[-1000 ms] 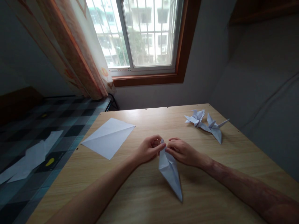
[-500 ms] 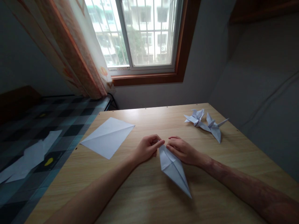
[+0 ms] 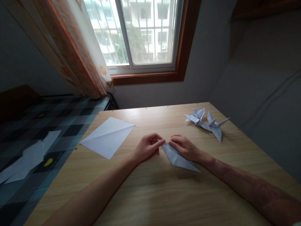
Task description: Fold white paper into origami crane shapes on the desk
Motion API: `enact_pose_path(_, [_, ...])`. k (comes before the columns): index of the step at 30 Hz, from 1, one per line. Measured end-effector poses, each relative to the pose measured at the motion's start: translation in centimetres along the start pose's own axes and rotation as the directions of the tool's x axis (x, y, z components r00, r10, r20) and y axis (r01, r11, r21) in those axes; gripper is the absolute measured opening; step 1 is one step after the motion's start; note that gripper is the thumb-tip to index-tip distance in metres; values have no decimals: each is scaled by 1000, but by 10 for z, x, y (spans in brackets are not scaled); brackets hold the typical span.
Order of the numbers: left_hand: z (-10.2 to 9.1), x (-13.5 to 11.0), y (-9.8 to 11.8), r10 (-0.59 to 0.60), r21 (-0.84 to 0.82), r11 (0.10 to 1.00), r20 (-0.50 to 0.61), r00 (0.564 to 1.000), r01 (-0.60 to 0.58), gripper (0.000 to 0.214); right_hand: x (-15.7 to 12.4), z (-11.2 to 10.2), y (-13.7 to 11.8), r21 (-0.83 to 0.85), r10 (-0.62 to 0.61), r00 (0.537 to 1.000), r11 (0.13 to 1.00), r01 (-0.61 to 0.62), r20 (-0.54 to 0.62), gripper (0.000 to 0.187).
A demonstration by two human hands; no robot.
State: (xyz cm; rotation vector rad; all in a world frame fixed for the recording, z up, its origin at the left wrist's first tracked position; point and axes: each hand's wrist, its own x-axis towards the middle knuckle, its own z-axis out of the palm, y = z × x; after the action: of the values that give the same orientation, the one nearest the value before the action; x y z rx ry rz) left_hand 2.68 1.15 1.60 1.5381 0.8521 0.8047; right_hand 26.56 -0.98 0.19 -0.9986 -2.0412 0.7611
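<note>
A folded sheet of white paper (image 3: pixel 176 158), shaped like a long kite, lies between my hands with its sharp point towards the lower right. My left hand (image 3: pixel 150 146) pinches its upper left tip between thumb and finger. On the upper right edge, my right hand (image 3: pixel 184 147) grips the paper, thumb near the left hand's thumb; its fingers partly cover that side. Two folded paper cranes, one crane (image 3: pixel 196 117) behind the other crane (image 3: pixel 214 125), rest at the table's back right.
A creased square sheet (image 3: pixel 109 138) lies flat on the wooden table (image 3: pixel 131 201) at the left. Beyond the table's left edge, more white paper (image 3: pixel 35 157) lies on a checked bed (image 3: pixel 14 135). A window (image 3: pixel 150 34) and curtain (image 3: pixel 80 56) are behind.
The folded paper has swung round, its lower point moving right and up towards my right forearm. Both hands stay at its upper end, and the view has shifted slightly.
</note>
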Motion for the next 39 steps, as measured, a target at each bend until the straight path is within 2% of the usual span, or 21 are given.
enact_pose_path(7, [-2, 1, -2, -24, 14, 1000, -32, 999, 24, 49, 0, 2, 1, -44, -33, 999, 999, 32, -31, 49])
enact_pose_path(12, [-2, 1, -4, -7, 25, 1000, -70, 998, 9, 48, -1, -4, 5, 33, 37, 999, 999, -37, -3, 53])
enact_pose_path(16, [-3, 2, -6, 21, 45, 999, -144, 989, -15, 48, -2, -8, 4, 82, 112, 992, 990, -116, 55, 35])
enact_pose_path(20, [-4, 5, -7, -6, 35, 999, -184, 983, 13, 51, -2, -5, 5, 109, 126, 990, 985, -132, 60, 27])
enact_pose_path(25, [-4, 7, -6, -30, -64, 998, -127, 991, 22, 54, -2, -2, 9, 209, 186, 980, 958, -196, 65, 29])
enact_pose_path(28, [-4, 6, -5, 19, -87, 996, -26, 999, -22, 48, -3, -3, 9, 288, 253, 966, 922, -257, 54, 32])
enact_pose_path(32, [-4, 4, -5, 29, -24, 999, 108, 994, -27, 46, -3, -4, 7, 342, 271, 962, 903, -260, 14, 36])
enact_pose_path(35, [-2, 4, -4, 15, 36, 999, 92, 996, -19, 45, -3, -3, 6, 315, 263, 965, 916, -248, -6, 35])
enact_pose_path(39, [-1, 2, -5, 3, 112, 994, -3, 1000, -2, 45, -1, -1, 3, 192, 197, 980, 963, -191, -9, 31])
